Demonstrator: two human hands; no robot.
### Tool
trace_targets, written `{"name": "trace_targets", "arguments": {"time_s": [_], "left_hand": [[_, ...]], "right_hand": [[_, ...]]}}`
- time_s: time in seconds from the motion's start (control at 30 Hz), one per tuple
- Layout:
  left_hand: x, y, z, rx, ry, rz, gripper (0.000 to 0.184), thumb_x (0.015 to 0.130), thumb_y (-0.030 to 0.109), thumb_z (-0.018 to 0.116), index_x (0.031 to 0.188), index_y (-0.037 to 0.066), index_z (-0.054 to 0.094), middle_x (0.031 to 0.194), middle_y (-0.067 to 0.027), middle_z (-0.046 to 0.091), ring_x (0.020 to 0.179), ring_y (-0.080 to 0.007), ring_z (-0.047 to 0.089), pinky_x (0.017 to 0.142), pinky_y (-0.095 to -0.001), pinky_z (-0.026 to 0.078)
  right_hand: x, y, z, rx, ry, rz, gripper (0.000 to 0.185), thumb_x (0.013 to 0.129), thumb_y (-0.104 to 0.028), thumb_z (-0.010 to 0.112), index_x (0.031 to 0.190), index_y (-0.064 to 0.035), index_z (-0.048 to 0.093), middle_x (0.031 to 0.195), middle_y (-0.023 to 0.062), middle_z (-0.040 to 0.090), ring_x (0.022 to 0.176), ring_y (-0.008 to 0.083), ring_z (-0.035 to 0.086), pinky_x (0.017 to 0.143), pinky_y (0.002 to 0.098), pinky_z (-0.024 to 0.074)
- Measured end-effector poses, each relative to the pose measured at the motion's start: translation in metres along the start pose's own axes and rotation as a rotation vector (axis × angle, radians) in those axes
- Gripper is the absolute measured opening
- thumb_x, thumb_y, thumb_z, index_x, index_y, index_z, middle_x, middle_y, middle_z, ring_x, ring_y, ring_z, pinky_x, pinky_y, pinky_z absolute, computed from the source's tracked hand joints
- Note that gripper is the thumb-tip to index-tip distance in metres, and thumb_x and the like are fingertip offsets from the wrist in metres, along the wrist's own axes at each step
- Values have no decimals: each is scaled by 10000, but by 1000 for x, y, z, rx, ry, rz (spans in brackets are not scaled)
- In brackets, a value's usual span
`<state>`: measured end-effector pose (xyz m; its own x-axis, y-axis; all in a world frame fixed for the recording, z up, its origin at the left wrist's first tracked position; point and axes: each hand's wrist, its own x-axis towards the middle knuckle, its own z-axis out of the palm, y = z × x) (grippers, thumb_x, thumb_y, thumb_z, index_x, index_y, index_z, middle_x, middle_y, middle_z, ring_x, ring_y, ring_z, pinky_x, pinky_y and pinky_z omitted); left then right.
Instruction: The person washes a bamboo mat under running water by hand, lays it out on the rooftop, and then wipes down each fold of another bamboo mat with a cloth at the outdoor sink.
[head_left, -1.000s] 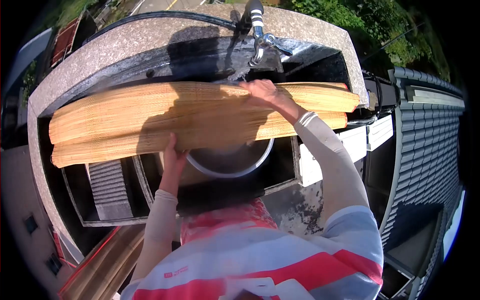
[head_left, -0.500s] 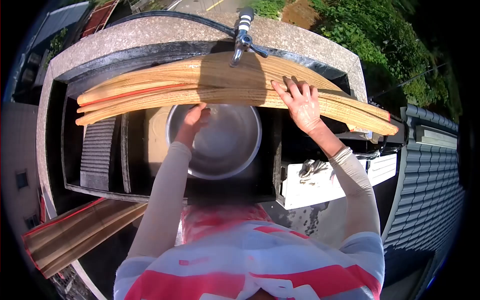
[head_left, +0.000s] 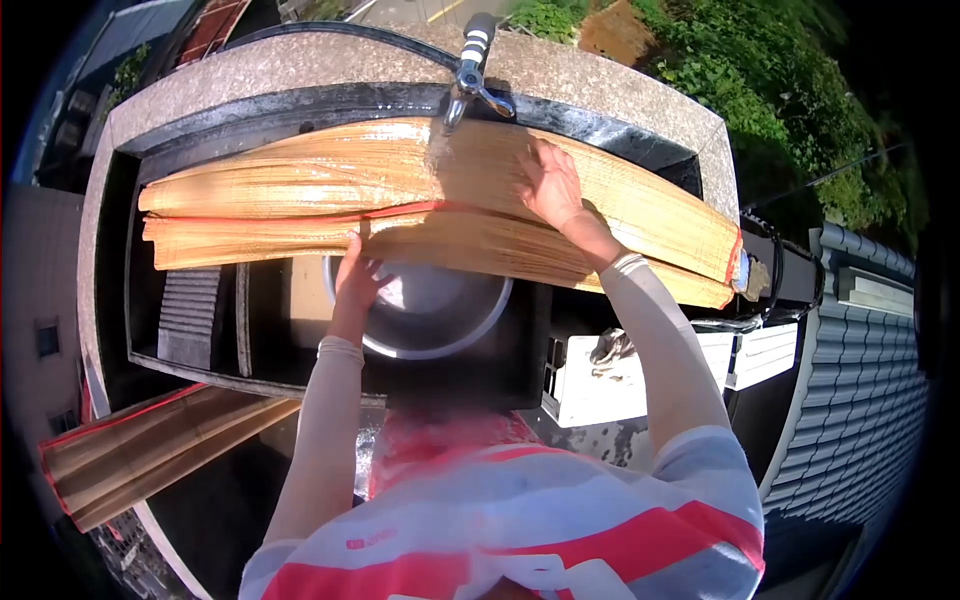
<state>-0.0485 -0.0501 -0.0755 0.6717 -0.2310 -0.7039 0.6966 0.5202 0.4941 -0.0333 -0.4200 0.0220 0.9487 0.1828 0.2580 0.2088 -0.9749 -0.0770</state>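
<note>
Sunlit sink [head_left: 640, 85], mat [head_left: 290, 170] at both hands [head_left: 555, 188] [head_left: 356, 278]

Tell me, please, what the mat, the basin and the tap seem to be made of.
Mat: probably woven straw or reed, wet and glossy in places; fine parallel strands show.
Basin: likely metal, perhaps stainless steel; its smooth rim shines silvery.
Tap: apparently metal, possibly chromed, judging by its bright highlights.

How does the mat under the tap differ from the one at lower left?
The upper mat looks golden and glossy; the lower mat looks duller and browner. The upper mat lies across the sink, the lower mat outside it. The left hand and right hand are at the upper mat; neither is at the lower mat. Both are red-edged and creased lengthwise.
</note>
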Motion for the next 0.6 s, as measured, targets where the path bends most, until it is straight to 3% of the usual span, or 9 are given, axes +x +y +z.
{"name": "trace_targets", "arguments": {"time_s": [0.03, 0.13, 0.27, 0.3, 0.37, 0.43, 0.53, 0.57, 0.6], "left_hand": [[4, 3, 9, -20, 12, 13, 933, 749, 588, 691, 1442, 138, 257, 1491, -121, 208, 1376, -329, 185, 1020, -646, 227], [28, 0, 11, -120, 113, -25, 878, 751, 588, 688, 1414, 149, 316, 1437, -89, 282, 1334, -313, 247, 1020, -650, 216], [31, -7, -5, -101, 18, -62, 867, 745, 617, 672, 1420, 240, 280, 1463, -47, 232, 1340, -303, 258, 1006, -650, 232], [28, -8, -1, -114, 74, -55, 869, 745, 649, 645, 1422, 244, 280, 1458, -41, 249, 1339, -302, 262, 1019, -649, 215], [21, -11, -2, -173, 82, -32, 890, 740, 667, 633, 1426, 227, 274, 1474, -35, 225, 1344, -298, 254, 1026, -648, 204], [19, -18, -12, -309, 88, -51, 816, 777, 636, 609, 1399, 180, 344, 1476, -47, 268, 1342, -304, 272, 1020, -669, 213], [13, -25, -13, -407, -89, 12, 627, 873, 519, 558, 1350, 145, 397, 1407, -94, 354, 1288, -320, 342, 988, -639, 315], [12, -19, -8, -549, -141, -47, 539, 916, 459, 506, 1311, 99, 438, 1306, -107, 471, 1203, -303, 449, 975, -547, 408], [2, -8, 1, -552, -80, -4, 520, 927, 444, 495, 1303, 89, 443, 1287, -107, 489, 1179, -294, 470, 978, -514, 416]], "right_hand": [[16, 6, 2, -28, 37, 36, 600, 655, -319, 769, 1188, -112, 588, 1308, 127, 449, 1116, 282, 449, 974, 402, 362], [46, 5, 6, -26, -294, 220, 691, 616, -311, 804, 1216, -88, 543, 1304, 123, 445, 1162, 311, 427, 938, 414, 392], [61, -10, 4, -11, -581, 272, 487, 677, -240, 730, 1107, -72, 574, 1111, 148, 603, 988, 333, 602, 782, 447, 488], [41, -12, 6, -4, -490, 32, 357, 737, -176, 627, 1077, -77, 580, 996, 153, 642, 855, 346, 642, 697, 455, 506], [9, -50, -25, 41, -327, -146, 363, 704, -54, 565, 1064, -12, 563, 1000, 155, 627, 898, 332, 616, 743, 432, 501], [-32, -81, -45, 26, -202, -232, 470, 682, -95, 611, 1137, 9, 550, 905, 85, 585, 872, 238, 590, 686, 334, 497], [-73, -112, -69, 29, -316, -238, 532, 664, -101, 628, 1179, 8, 548, 856, 42, 543, 812, 202, 560, 634, 303, 495], [-78, -116, -80, 44, -325, -244, 543, 664, -97, 627, 1191, 5, 546, 857, 37, 540, 805, 202, 554, 621, 305, 496], [-80, -121, -92, 60, -334, -246, 554, 664, -94, 626, 1203, 3, 544, 858, 31, 537, 798, 201, 548, 608, 307, 496]]}}
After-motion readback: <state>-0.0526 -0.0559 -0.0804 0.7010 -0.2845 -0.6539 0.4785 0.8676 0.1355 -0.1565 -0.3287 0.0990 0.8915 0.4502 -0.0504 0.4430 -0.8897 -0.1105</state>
